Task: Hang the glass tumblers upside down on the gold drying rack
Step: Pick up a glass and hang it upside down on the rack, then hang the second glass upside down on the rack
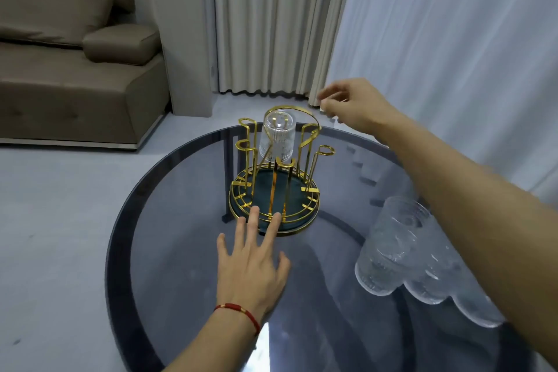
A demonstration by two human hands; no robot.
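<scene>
Glass table (187, 238) is slick, so the rack (273, 190) w/ one tumbler (277, 137) hung could slide or tip. Loose glasses (401, 251) sit near R forearm, easy to knock. Left hand (250, 269) flat, open, fingertips at rack base; right hand (350, 106) loosely curled, empty, above the rack.

Using the gold rack (274, 178) as reference: its near and right pegs are bare, so there's room to come in from above there. One upside-down tumbler (277, 139) fills the back peg. The left hand (253, 263) blocks the rack's near rim, and the tumbler stack (401, 254) crowds the tabletop (181, 220) to its right.
</scene>
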